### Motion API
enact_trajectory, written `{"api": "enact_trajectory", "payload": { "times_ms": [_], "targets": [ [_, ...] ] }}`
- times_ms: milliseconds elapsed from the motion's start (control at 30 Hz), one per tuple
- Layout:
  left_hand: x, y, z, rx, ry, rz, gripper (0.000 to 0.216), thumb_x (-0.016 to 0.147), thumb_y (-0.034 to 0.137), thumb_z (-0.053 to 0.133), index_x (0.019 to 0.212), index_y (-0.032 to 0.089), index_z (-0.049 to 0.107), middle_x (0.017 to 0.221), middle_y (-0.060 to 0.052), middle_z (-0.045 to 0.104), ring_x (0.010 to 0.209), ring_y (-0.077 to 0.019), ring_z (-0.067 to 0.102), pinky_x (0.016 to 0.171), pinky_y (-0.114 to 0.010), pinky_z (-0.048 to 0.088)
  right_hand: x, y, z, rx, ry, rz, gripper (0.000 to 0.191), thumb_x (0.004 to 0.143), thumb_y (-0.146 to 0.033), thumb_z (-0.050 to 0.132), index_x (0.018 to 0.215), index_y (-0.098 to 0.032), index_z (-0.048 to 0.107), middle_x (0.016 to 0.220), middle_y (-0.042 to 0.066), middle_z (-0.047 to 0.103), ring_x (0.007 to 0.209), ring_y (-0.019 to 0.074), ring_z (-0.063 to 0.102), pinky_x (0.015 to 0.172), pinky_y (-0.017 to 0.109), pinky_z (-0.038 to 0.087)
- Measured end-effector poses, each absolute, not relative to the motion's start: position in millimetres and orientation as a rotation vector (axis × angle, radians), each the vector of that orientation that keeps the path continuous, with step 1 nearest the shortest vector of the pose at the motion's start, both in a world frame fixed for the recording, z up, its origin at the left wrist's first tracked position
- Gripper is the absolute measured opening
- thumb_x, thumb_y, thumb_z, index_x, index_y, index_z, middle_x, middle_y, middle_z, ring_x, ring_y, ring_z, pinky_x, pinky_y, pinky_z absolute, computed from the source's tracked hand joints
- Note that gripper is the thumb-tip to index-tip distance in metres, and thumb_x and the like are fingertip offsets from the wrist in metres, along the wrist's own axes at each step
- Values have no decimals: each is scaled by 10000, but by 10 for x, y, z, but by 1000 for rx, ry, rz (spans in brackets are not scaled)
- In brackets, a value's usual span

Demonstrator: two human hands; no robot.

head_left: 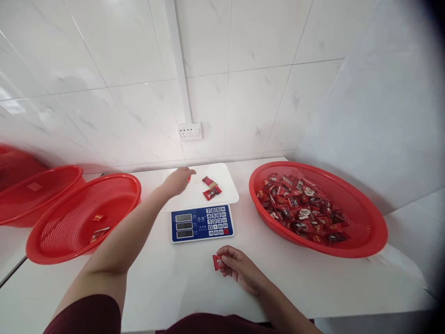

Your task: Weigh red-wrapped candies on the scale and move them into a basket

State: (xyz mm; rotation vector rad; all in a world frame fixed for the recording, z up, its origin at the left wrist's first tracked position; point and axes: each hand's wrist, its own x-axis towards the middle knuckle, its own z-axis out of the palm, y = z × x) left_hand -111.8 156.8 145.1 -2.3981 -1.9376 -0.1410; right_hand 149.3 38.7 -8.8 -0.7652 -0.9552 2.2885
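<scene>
My left hand (178, 182) is over the left part of the white weighing pan (225, 174), its fingers closed. A bit of red shows at its fingertips, likely the edge of a small red packet. Right of it, a few small wrapped packets (211, 191) lie on the pan, in red and pink wrappers. In front of the digital scale (203, 223), my right hand (241, 269) pinches a small red packet (218, 262) between thumb and fingers, above the white table.
On the right stands a large red basket (368, 236) with a heap of red and brown packets (302, 208). A red basket (120, 185) with a few packets is on the left, beside another red basket (31, 204). A tiled wall with a socket (189, 131) rises behind.
</scene>
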Motion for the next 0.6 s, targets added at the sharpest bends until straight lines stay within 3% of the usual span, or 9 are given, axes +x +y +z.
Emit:
{"api": "enact_trajectory", "payload": {
  "times_ms": [67,167,267,367,467,600],
  "targets": [
    [-1442,1311,1590,-2185,-2057,-129,372,782,46,377,1063,223,545,1073,-44,579,1018,-216,516,839,-366,459,1498,381,-82,-769,-949,2291,218,685,-357,705,808,-207,605,677,-22,611,578,91,511,585,233,358],
    [-1949,926,1730,-1920,-2249,-106,293,758,64,393,963,177,570,1021,-98,582,957,-314,540,700,-517,484,1497,376,-58,-783,-963,2298,211,684,-358,703,804,-211,609,692,-21,614,587,92,512,596,236,362],
    [-2120,698,1725,-1738,-2401,-73,200,733,155,496,911,190,579,952,-87,609,962,-345,544,727,-568,462,1482,376,-38,-806,-1010,2308,216,680,-369,704,804,-215,615,681,-25,611,586,92,511,604,238,366],
    [-1767,698,1593,-2130,-2280,-240,280,807,294,478,1051,181,558,1085,-106,601,985,-288,556,841,-496,446,1467,377,-40,-830,-1037,2311,222,667,-376,713,796,-222,617,674,-31,608,586,95,512,604,238,370],
    [-1132,871,1408,-2394,-2132,-296,335,858,405,421,1139,250,517,1144,-18,592,1024,-183,548,877,-320,456,1462,380,-50,-816,-1015,2311,214,673,-373,713,801,-228,622,687,-26,617,598,97,517,603,233,376],
    [-483,1194,1208,-2479,-1950,-376,349,867,353,432,1192,234,476,1176,-50,571,1089,-223,498,862,-347,447,1479,375,-53,-789,-954,2307,203,674,-365,717,801,-229,635,687,-21,623,594,93,520,596,223,377]
  ]
}}
